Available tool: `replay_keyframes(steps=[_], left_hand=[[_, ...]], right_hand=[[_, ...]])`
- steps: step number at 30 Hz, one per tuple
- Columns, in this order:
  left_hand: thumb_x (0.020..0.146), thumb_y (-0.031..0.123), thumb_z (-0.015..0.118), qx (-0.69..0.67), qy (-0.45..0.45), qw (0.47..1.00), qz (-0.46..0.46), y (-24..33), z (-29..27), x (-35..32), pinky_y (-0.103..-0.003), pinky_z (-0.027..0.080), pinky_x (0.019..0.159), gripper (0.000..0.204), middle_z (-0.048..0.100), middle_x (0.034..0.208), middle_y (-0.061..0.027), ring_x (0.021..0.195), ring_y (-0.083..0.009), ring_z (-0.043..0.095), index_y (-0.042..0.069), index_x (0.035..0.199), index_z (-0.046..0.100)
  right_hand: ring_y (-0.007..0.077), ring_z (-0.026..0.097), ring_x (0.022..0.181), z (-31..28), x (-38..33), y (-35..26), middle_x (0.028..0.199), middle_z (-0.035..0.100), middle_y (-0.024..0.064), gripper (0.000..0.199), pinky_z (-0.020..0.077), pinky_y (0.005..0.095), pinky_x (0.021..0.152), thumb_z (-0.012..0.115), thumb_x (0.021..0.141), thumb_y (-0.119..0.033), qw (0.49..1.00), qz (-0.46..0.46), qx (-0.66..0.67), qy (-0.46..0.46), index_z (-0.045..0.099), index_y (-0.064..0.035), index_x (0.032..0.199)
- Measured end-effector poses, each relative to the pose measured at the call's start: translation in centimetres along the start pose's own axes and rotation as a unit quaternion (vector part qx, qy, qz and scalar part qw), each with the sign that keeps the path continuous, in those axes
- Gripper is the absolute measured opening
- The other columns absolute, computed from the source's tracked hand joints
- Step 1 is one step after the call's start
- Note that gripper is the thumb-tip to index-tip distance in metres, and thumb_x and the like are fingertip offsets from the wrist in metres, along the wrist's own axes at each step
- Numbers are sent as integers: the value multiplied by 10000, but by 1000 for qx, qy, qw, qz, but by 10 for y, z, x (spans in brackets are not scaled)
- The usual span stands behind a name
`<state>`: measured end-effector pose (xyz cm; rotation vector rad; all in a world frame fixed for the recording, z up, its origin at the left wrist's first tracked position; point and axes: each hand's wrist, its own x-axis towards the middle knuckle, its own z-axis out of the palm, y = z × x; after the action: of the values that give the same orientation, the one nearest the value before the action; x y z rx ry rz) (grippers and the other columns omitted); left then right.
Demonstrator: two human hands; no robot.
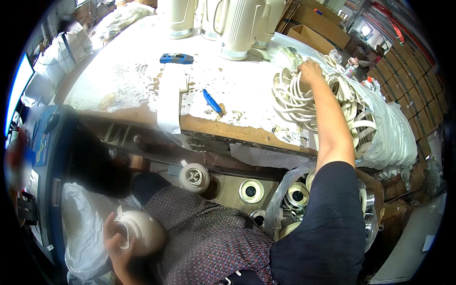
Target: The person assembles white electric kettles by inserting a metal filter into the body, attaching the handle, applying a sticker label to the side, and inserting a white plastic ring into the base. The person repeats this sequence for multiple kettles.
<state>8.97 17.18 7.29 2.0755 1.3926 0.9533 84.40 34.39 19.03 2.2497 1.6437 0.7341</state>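
Observation:
My left hand [118, 244] is wrapped round a rounded cream jug [145, 232], holding it tilted against my lap. Its opening faces my fingers, and its far end is blurred. My right arm reaches across the table to a pile of cream plastic rings [292, 97]. At the pile's top, my right hand [311, 72] has its fingers curled down on the rings; the fingertips are partly hidden. More curved cream pieces [363, 126] spill from a clear plastic bag [392, 135] to the right of that arm.
Several cream jugs [240, 28] stand at the table's back. A blue cutter [212, 101], a blue tape dispenser [176, 58] and a white strip [169, 104] lie on the table. Below are another cream jug [194, 177], a round cream part [251, 191] and a bag of similar parts [297, 194].

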Motion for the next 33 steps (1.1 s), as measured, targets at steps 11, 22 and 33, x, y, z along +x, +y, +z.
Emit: replay_keyframes(steps=[11, 22, 33], left_hand=[[650, 83, 788, 6, 43, 999, 7, -26, 14, 0, -394, 456, 946, 434, 542, 1304, -211, 1119, -326, 584, 12, 547, 372], [731, -2, 717, -40, 216, 975, 33, 2, -21, -60, -455, 396, 1036, 385, 483, 1347, -249, 1219, -348, 525, 17, 569, 369], [747, 193, 780, -43, 271, 949, 153, 45, -60, -128, -525, 391, 1046, 249, 538, 1262, -282, 1225, -415, 507, 63, 752, 567]], right_hand=[[79, 505, 620, -42, -47, 65, 696, 625, -3, 336, 406, 253, 585, 747, 827, -347, 748, 207, 530, 340, 709, -14, 849], [138, 346, 562, -139, -114, -93, 653, 427, 39, 405, 319, 278, 543, 324, 1049, -338, 316, 114, 898, 283, 426, -71, 762], [67, 398, 420, -122, -344, -404, 541, 417, -34, 244, 305, 212, 389, 491, 996, -326, 382, -125, 872, -281, 463, -106, 893]])
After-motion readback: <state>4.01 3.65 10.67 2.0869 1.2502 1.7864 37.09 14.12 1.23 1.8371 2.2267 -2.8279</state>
